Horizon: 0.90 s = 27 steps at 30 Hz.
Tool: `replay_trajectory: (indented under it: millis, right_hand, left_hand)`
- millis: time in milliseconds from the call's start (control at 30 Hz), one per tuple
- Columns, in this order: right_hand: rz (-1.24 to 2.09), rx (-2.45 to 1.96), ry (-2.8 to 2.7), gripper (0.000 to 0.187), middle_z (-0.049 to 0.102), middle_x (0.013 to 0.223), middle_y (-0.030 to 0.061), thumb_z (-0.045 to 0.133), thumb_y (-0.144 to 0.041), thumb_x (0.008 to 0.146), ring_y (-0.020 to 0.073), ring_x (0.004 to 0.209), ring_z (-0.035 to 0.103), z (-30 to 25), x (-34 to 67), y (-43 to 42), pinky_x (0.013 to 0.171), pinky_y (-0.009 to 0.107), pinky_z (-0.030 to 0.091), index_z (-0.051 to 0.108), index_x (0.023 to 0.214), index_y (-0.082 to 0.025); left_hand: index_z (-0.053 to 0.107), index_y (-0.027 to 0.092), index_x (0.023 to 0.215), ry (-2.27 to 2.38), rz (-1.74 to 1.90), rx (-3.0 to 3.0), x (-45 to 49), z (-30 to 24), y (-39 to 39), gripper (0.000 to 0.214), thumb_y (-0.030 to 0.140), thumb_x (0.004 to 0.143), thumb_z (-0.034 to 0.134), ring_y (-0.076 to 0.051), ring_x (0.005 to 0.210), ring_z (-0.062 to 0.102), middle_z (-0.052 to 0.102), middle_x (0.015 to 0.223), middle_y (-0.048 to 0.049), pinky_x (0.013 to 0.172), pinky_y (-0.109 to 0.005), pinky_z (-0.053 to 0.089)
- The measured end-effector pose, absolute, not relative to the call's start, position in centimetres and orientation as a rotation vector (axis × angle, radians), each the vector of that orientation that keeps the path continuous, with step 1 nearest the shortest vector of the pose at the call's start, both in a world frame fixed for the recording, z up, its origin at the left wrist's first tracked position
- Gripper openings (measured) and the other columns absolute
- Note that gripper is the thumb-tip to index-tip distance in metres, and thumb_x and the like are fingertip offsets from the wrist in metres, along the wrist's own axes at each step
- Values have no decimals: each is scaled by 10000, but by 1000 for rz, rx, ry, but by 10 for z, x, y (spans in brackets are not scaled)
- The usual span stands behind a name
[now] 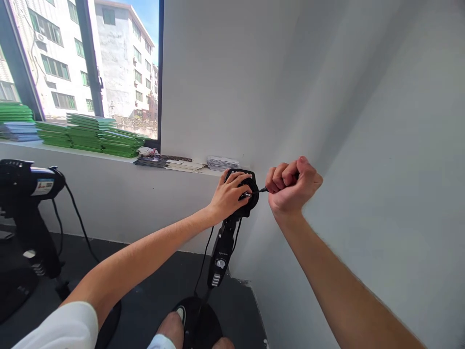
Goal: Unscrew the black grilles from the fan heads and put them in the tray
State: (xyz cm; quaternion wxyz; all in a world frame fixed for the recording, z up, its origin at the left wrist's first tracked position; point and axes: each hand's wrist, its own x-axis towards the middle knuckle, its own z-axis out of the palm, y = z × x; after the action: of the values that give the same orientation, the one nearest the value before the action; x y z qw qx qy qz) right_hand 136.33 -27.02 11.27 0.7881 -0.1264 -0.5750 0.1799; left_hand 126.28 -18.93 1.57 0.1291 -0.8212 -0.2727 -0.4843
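Observation:
In front of me stands a black pedestal fan without blades or guard, its post and control panel leaning slightly. My left hand grips the fan's motor head, fingers over its top and thumb near the shiny metal part at its centre. To the right, my right hand is closed in a fist around a screwdriver. The screwdriver's thin shaft points left at the centre of the motor head, close to my left thumb. Most of its handle is hidden in the fist; whether the tip touches is unclear.
Another black fan without blades stands at left, with a hanging cable. Green stacks and white stacks lie on the window ledge. A white wall rises close on the right. The fan's round base is between my legs.

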Motion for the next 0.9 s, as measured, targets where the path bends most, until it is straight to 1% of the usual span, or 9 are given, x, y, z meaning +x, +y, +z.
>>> replay_trajectory:
  millis: [100, 333, 533, 900]
  right_hand:
    - [386, -284, -1251, 608, 180, 396, -82, 681, -436, 814, 35, 338, 173, 112, 1362, -269, 339, 207, 138, 269, 429, -207]
    - [358, -274, -1257, 643, 130, 414, -86, 686, -449, 827, 30, 339, 153, 112, 1362, -271, 343, 209, 145, 238, 438, -200]
    - [364, -255, -1272, 634, 148, 394, -84, 691, -446, 819, 32, 335, 155, 112, 1361, -273, 339, 211, 126, 258, 423, -205]
    - [361, -267, -1274, 647, 158, 408, -80, 692, -483, 803, 39, 341, 170, 109, 1362, -273, 339, 212, 149, 251, 421, -203]
  left_hand:
    - [741, 274, 974, -801, -1409, -2390, 1263, 16, -189, 97, 251, 935, 655, -239, 1419, 506, 620, 1470, -28, 1303, -561, 248]
    - [733, 274, 980, -799, -1403, -2391, 1263, 16, -189, 110, 254, 951, 629, -235, 1430, 494, 608, 1483, -19, 1306, -556, 245]
    - [731, 268, 961, -790, -1419, -2378, 1263, 15, -189, 90, 247, 943, 645, -234, 1422, 502, 622, 1467, -23, 1301, -560, 249]
    - [736, 274, 973, -800, -1411, -2400, 1262, 17, -192, 95, 254, 938, 650, -235, 1423, 502, 621, 1466, -28, 1304, -560, 245]
